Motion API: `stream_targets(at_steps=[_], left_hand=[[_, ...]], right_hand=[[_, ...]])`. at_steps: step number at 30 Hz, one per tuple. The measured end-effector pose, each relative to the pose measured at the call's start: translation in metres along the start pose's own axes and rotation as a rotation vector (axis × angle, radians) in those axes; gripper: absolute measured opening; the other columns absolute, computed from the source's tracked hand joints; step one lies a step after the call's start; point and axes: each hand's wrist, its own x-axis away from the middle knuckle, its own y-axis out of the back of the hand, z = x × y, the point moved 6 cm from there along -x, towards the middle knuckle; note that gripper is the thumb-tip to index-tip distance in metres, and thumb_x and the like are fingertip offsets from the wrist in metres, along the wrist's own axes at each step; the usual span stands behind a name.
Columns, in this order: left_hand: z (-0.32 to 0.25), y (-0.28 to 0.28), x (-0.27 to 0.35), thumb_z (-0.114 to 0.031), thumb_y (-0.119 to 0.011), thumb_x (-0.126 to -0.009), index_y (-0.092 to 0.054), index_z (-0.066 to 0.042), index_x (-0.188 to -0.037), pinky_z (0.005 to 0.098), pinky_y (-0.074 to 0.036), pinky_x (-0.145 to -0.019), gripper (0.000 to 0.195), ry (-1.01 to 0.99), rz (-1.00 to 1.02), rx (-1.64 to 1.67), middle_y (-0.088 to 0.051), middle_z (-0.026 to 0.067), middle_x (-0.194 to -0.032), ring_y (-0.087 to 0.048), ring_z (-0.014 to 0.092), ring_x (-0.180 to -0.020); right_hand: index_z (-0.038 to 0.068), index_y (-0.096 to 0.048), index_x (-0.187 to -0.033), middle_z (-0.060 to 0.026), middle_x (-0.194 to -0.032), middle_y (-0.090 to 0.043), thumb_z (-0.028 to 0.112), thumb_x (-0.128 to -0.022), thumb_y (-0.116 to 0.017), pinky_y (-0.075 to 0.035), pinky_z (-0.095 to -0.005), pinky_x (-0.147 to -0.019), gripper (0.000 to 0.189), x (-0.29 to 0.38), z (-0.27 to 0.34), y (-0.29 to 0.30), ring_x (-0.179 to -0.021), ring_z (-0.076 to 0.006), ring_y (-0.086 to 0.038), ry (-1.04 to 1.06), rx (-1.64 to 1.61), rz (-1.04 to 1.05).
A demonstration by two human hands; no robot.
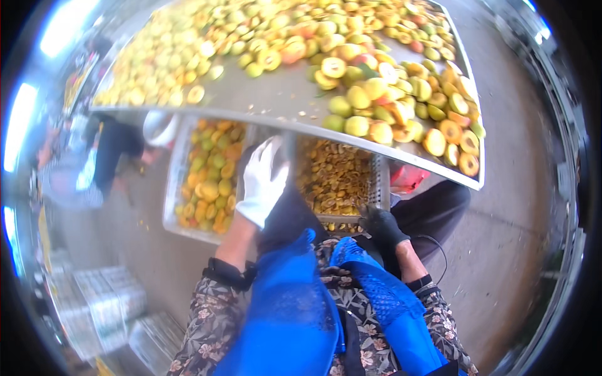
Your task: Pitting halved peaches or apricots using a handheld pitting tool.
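Observation:
My left hand (265, 181), in a white glove, hovers over my knee between two crates, below the near edge of a metal-rimmed table (268, 89). Its thumb stands apart from the fingers, and nothing shows in it. My right hand (383, 228), in a dark glove, is low beside the near right corner of a crate (383, 183) of apricot pits and scraps (336, 176); its fingers are too dark to make out. Left of my knee, a white crate (176, 197) holds whole and halved apricots (209, 178). More halved apricots (404, 103) are heaped on the table.
A person (80, 174) sits at the left, next to a white bucket (160, 127). Stacked boxes (94, 301) stand on the floor at lower left. A red item (407, 178) is under the table's right side. A thin cable (442, 251) loops by my right wrist.

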Motion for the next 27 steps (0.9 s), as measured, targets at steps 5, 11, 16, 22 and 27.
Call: stream_targets(at_steps=[5,11,16,22,27], left_hand=[[-0.041,-0.065,-0.080,-0.023,-0.066,-0.086,-0.056,-0.002,-0.129,0.0393,-0.045,-0.101,0.049,-0.106,0.191,-0.118,-0.058,0.0182,-0.128,-0.058,0.033,-0.115],[-0.039,-0.124,-0.141,-0.024,-0.067,-0.086,-0.056,-0.002,-0.128,0.0393,-0.046,-0.099,0.049,-0.053,0.263,-0.077,-0.058,0.0181,-0.127,-0.058,0.033,-0.114],[-0.094,-0.139,-0.145,-0.034,-0.072,-0.081,-0.045,-0.009,-0.140,0.0445,-0.038,-0.108,0.069,-0.294,0.312,-0.053,-0.047,0.0200,-0.140,-0.044,0.036,-0.131],[-0.144,-0.177,-0.130,-0.044,-0.073,-0.076,-0.044,-0.020,-0.144,0.0601,-0.017,-0.114,0.078,-0.810,0.466,-0.179,-0.036,0.0160,-0.150,-0.032,0.040,-0.139],[-0.159,-0.221,-0.132,-0.042,-0.073,-0.074,-0.050,-0.022,-0.137,0.0629,-0.016,-0.113,0.069,-0.879,0.542,-0.253,-0.042,0.0129,-0.144,-0.032,0.037,-0.138]], right_hand=[[0.007,-0.059,-0.108,-0.0153,-0.083,-0.057,0.022,-0.088,-0.057,-0.050,-0.0471,-0.059,0.025,-0.003,0.019,0.039,-0.070,-0.0330,-0.063,-0.064,-0.054,-0.021],[0.009,-0.057,-0.116,-0.0153,-0.081,-0.057,0.028,-0.087,-0.058,-0.050,-0.0482,-0.056,0.035,0.000,0.006,0.021,-0.065,-0.0349,-0.062,-0.106,0.045,-0.003],[0.012,-0.059,-0.104,-0.0104,-0.080,-0.055,0.021,-0.088,-0.058,-0.053,-0.0436,-0.053,0.018,0.001,0.019,0.049,-0.059,-0.0296,-0.063,-0.028,0.075,-0.152],[0.010,-0.056,-0.099,-0.0143,-0.077,-0.059,0.022,-0.087,-0.064,-0.051,-0.0460,-0.055,0.020,-0.006,0.013,0.096,-0.063,-0.0350,-0.064,-0.253,-0.220,-0.282],[0.007,-0.054,-0.096,-0.0173,-0.062,-0.052,0.019,-0.085,-0.070,-0.046,-0.0415,-0.051,0.023,-0.001,-0.018,0.105,-0.055,-0.0313,-0.058,-0.450,-0.444,-0.410]])
